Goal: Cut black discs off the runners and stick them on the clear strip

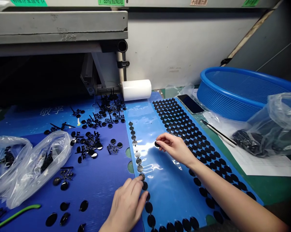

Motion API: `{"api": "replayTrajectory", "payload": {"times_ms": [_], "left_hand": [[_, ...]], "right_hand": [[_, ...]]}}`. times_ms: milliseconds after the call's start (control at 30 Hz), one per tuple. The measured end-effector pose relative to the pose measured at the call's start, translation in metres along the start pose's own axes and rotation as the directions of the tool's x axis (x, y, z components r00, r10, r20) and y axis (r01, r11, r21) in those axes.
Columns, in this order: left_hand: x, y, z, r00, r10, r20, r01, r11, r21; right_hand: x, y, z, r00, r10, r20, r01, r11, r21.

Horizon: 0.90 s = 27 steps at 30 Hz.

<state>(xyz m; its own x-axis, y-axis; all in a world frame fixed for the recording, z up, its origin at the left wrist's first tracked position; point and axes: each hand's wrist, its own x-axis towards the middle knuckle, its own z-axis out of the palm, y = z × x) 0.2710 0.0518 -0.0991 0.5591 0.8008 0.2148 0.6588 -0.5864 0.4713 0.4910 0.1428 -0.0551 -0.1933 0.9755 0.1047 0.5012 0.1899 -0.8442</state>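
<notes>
A small black disc [157, 144] is pinched between the thumb and fingertips of my right hand [176, 149], held over the clear film on a blue sheet [168, 185]. My left hand [126, 203] lies at the sheet's left edge, thumb apart. Its fingertips touch a disc in the left column of black discs [148, 207]. Rows of similar discs [196, 141] cover the sheet's right side, partly hidden by my right forearm. More discs [178, 226] line the near edge. A white roll [137, 90] lies at the film's far end.
Black parts on sprues [91, 143] are scattered to the left, beside open plastic bags [42, 164] and a green-handled tool [19, 214]. On the right are a phone [190, 103], a pen [219, 132], paper [253, 166], a bag of black parts [250, 141] and a blue basket [223, 102].
</notes>
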Motion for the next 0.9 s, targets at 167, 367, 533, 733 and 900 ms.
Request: {"api": "replayTrajectory", "payload": {"times_ms": [167,367,533,733,900], "left_hand": [[0.02,-0.01,-0.008,0.997,-0.076,-0.015,0.077,0.996,0.034],[0.031,-0.014,-0.004,0.995,-0.087,0.045,0.084,0.995,0.055],[0.042,-0.021,-0.01,0.996,-0.088,0.015,0.087,0.995,0.044],[0.062,-0.034,-0.012,0.995,-0.096,0.017,0.095,0.992,0.086],[0.066,-0.034,-0.016,0.994,-0.105,0.036,0.102,0.991,0.089]], "right_hand": [[0.006,0.0,0.001,1.0,-0.015,0.0,0.015,1.0,-0.013],[0.012,0.001,0.003,1.0,-0.024,0.012,0.024,0.999,-0.023],[0.019,0.001,0.001,1.0,-0.026,0.012,0.027,0.999,-0.035],[0.024,0.001,0.002,0.999,-0.034,0.022,0.035,0.999,-0.041],[0.03,0.002,0.001,0.999,-0.037,0.033,0.038,0.998,-0.041]]}}
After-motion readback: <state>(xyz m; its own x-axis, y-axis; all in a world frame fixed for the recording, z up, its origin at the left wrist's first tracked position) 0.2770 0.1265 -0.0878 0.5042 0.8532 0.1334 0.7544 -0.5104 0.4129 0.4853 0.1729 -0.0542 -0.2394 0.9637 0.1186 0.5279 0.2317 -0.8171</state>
